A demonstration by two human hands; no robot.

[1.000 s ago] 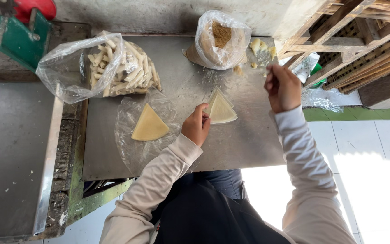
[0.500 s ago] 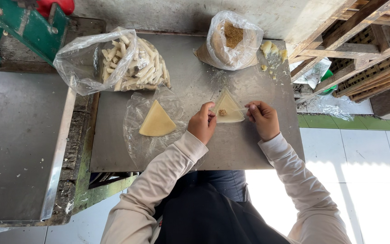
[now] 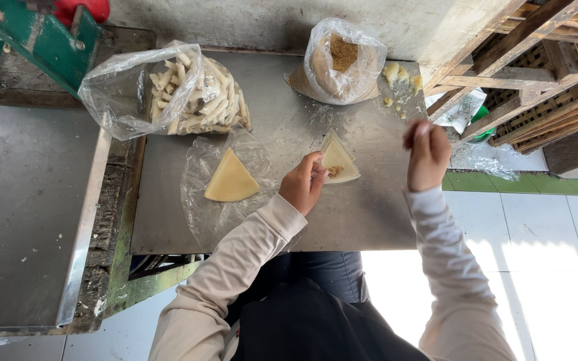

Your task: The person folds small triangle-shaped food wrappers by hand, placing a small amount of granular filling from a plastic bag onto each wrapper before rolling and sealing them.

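Triangular wrapper [image 3: 340, 160] with filling lies under left hand [image 3: 304, 184]; right hand [image 3: 427, 155] lifted.

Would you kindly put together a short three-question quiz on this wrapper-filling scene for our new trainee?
1. True or false: the left hand touches the triangular wrapper that has brown filling on it.
2. Which lies on the clear plastic sheet? A. the stack of yellow wrappers B. a knife C. a spoon
3. Fill in: the right hand is lifted off the metal table, nearer the bag of brown ______ than the bag of finished rolls.

Key: 1 true; 2 A; 3 filling.
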